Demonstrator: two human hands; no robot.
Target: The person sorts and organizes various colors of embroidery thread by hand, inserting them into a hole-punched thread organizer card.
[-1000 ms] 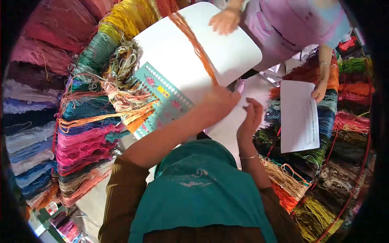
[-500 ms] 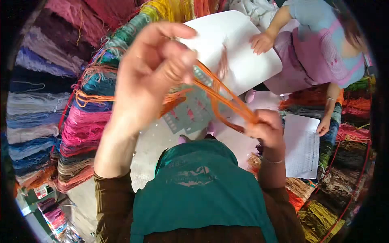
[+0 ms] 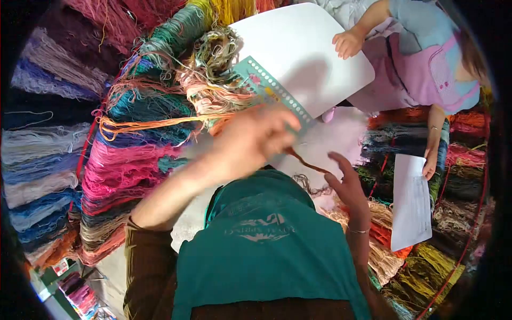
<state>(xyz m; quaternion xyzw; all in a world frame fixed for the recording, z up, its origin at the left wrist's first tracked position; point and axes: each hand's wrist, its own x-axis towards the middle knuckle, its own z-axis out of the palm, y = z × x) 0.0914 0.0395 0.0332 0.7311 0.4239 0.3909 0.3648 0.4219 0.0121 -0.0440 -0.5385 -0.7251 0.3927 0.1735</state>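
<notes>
My left hand (image 3: 261,136), smeared by motion, is in front of my apron (image 3: 256,229) with its fingers closed on a brownish-orange strand of thread (image 3: 306,164). That strand stretches down and right to the fingertips of my right hand (image 3: 349,184), whose thumb and fingers are spread apart. Behind my left hand is a green card (image 3: 277,93) with a row of white holes along its edge and small coloured pictures. Bright orange threads (image 3: 165,125) lie across the rack at left and reach close to my left wrist.
Hanks of thread in many colours, such as pink (image 3: 128,170) and yellow (image 3: 426,266), hang on racks at both sides. A white board (image 3: 304,42) is ahead. Another person (image 3: 421,64) rests one hand on it and holds a printed sheet (image 3: 410,208) in the other.
My left hand has moved down and right, and the orange loop stretched between my hands now shows as one short strand. My right hand's fingers have spread. The other person's sheet has shifted right.
</notes>
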